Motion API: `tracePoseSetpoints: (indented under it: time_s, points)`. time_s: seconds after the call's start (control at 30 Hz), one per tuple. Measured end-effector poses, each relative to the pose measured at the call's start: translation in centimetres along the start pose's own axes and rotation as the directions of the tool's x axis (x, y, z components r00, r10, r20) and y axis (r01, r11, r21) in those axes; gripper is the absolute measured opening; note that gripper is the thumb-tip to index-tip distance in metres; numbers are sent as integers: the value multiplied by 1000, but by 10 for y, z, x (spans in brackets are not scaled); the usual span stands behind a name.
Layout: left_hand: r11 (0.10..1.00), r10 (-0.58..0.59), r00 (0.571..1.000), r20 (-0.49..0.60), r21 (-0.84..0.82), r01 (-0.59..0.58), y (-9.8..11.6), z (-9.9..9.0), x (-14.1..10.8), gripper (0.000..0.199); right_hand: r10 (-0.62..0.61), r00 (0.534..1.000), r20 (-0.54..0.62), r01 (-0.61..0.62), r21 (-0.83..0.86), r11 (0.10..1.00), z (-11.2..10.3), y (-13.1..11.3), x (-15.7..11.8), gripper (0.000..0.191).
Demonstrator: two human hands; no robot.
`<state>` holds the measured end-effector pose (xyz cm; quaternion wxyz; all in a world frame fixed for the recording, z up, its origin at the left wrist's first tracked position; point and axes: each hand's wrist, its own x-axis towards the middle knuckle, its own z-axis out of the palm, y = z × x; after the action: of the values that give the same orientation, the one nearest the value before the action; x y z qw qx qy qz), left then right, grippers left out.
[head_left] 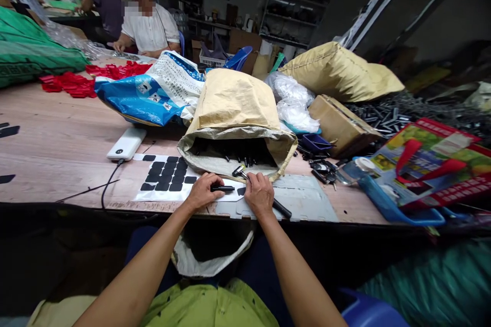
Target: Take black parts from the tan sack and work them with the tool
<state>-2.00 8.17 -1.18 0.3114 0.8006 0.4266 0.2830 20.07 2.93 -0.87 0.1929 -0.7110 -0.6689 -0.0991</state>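
My left hand point(204, 191) is closed on a short black tube point(223, 188) just above the table's front edge. To its right, my right hand point(260, 193) is closed round the shaft of a small hammer, whose metal head point(238, 170) points up and left and whose black handle point(282, 208) comes out below the palm. Beneath both hands lie white paper and a grey metal plate point(307, 196). Left of my left hand is a white sheet with rows of black rounded pads point(165, 173). Behind the hands an open paper sack point(236, 102) shows black pieces inside.
A white power bank point(126, 144) with a black cable sits at the left. Blue-white sack point(153, 89), red pieces point(72, 83) and a wooden box point(341, 125) stand farther back. At the right are a blue tray point(399, 209) and a colourful bag point(433, 163). Two people sit beyond.
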Motion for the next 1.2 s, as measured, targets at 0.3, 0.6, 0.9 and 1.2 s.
tracePoseSetpoints:
  time_s: [0.3, 0.6, 0.9, 1.2]
  points:
    - [999, 39, 999, 12, 7, -39, -3, -1, -2, 18, 10, 1000, 3, -10, -14, 1000, -1, -1, 1, 19]
    - [995, 7, 1000, 9, -104, -6, 9, -8, -2, 34, 22, 1000, 4, -22, -18, 1000, -1, -1, 1, 14]
    - [947, -103, 897, 431, -234, 221, 44, 18, -96, 30, 24, 1000, 4, -24, -10, 1000, 0, -1, 1, 15]
    - [751, -620, 682, 388, 546, 372, -27, 74, -116, 21, 30, 1000, 7, -30, -8, 1000, -1, -1, 1, 13]
